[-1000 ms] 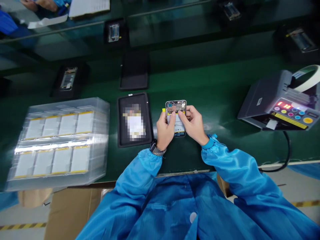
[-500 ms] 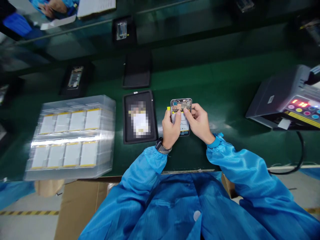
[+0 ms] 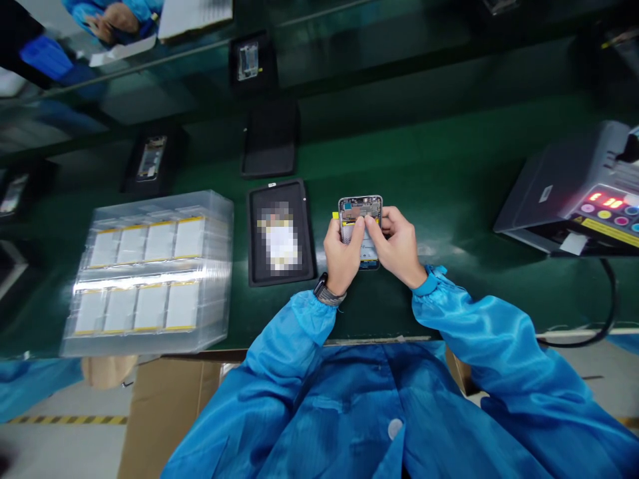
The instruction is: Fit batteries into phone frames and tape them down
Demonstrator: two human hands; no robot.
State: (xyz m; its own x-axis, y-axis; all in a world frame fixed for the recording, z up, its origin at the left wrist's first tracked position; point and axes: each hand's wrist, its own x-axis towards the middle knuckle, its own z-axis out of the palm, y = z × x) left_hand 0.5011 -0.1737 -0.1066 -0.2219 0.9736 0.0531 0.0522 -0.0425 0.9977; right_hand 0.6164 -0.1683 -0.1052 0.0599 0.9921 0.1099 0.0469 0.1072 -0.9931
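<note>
An opened smartphone is held between my two hands, just above or on the green bench; I cannot tell which. Its circuit board shows at the top, and a pale battery fills the lower part. My left hand grips the left edge, thumb pressed on the battery's upper end. From the right side, my right hand grips the phone, and its thumb rests beside the left one. A yellow tab sticks out at the phone's left edge. The fingers beneath the phone are hidden.
Left of my hands lies a black tray with blurred-out contents. Farther left stands a stack of clear plastic trays holding several batteries. A grey machine with a lit display is at right. Several phones in black trays lie behind; another person's hands show top left.
Both thumbs have shifted slightly and now lie closer together at the battery's upper edge. The whole view has turned a little; the phone stays in both hands.
</note>
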